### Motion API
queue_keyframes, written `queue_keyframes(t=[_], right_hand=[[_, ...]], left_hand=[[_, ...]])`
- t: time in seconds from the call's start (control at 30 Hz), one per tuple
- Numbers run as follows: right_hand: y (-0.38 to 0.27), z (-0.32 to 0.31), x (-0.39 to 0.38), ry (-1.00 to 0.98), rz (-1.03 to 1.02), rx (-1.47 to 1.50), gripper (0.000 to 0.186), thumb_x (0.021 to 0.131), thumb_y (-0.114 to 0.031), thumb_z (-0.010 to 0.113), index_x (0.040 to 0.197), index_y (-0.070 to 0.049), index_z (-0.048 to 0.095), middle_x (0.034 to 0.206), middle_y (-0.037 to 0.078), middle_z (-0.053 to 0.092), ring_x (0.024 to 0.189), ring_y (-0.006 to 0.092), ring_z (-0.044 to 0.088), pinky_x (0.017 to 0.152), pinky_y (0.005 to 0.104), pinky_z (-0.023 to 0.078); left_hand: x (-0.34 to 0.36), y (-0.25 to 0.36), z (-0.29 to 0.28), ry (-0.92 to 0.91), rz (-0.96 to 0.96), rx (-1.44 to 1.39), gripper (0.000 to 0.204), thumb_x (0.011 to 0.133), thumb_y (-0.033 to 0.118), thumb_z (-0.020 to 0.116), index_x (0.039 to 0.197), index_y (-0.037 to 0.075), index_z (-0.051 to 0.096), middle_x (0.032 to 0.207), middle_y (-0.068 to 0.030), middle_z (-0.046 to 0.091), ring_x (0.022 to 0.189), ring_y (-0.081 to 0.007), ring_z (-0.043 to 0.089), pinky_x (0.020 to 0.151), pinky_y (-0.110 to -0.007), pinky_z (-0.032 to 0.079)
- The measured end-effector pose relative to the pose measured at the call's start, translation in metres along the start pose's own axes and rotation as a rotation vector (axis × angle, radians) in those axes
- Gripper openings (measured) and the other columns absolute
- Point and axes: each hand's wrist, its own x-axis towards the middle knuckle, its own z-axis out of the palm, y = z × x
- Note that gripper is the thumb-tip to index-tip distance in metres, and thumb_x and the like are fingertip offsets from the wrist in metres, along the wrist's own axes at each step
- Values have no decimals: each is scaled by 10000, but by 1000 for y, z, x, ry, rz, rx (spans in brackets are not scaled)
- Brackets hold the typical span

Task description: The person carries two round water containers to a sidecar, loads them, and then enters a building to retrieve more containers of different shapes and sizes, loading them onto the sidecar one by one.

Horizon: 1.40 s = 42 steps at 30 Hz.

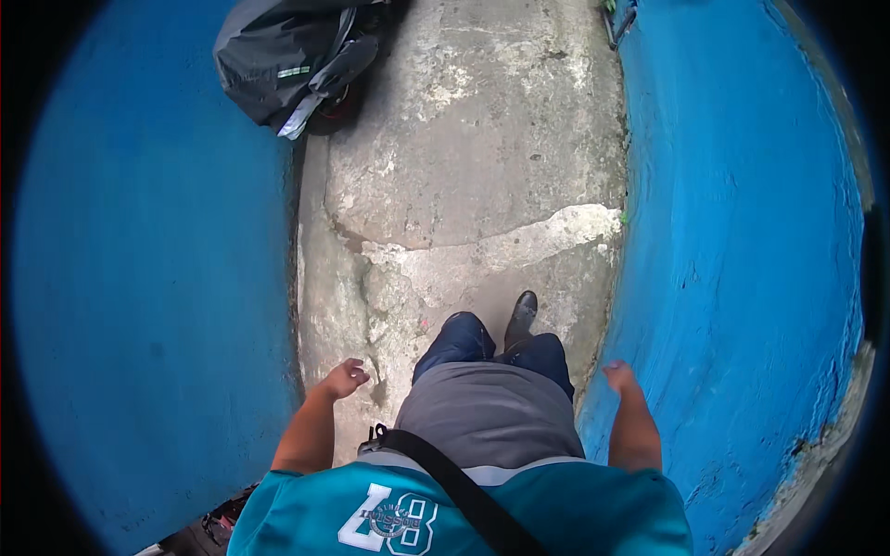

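Observation:
My left hand (347,376) hangs beside my left thigh over the concrete path (477,157), fingers loosely curled and apart, with no held object visible. My right hand (619,375) hangs near the blue right wall (742,213); its fingers are partly hidden, and whether it touches the wall is unclear. Between my hands are my grey top (487,408), dark trousers (445,347) and one dark boot (521,317). A black strap (450,473) crosses my teal shirt.
A narrow path runs ahead between the right wall and a blue left wall (148,259). At the upper left, a dark covered bulky object (292,60) juts into the passage. A small plant (609,6) and a dark pipe-like fitting (621,30) sit by the right wall's far end.

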Motion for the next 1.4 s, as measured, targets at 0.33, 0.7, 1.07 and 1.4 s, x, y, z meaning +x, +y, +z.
queue_keyframes(t=[0.33,0.7,1.07,1.4], right_hand=[[-550,-387,280,285,-459,11,497,901,-273,638,1275,41,544,1144,221,664,1028,314,666,899,384,521],[-632,-488,454,-348,125,-159,419,871,-309,637,1244,-119,622,1123,184,667,971,293,659,804,453,525],[-1023,-778,795,-62,37,-194,605,776,-371,698,1268,-37,588,1262,214,602,1145,359,596,956,401,479],[-1557,-1164,1078,415,-524,-62,499,833,-292,667,1229,5,602,1303,251,545,1163,405,563,1031,416,441]], left_hand=[[247,221,-212,60,-205,-162,712,834,323,722,1361,-77,458,1163,-213,669,1075,-287,652,920,-344,506],[547,759,-669,229,419,-129,617,880,305,661,1370,-6,451,1255,-212,611,1109,-315,633,953,-381,495],[672,1030,-975,117,178,113,667,847,341,692,1369,-6,463,1290,-206,592,1165,-309,603,994,-373,462],[867,1131,-1154,-89,-246,225,673,828,471,682,1300,5,569,1249,-210,628,1181,-301,599,991,-362,467]])
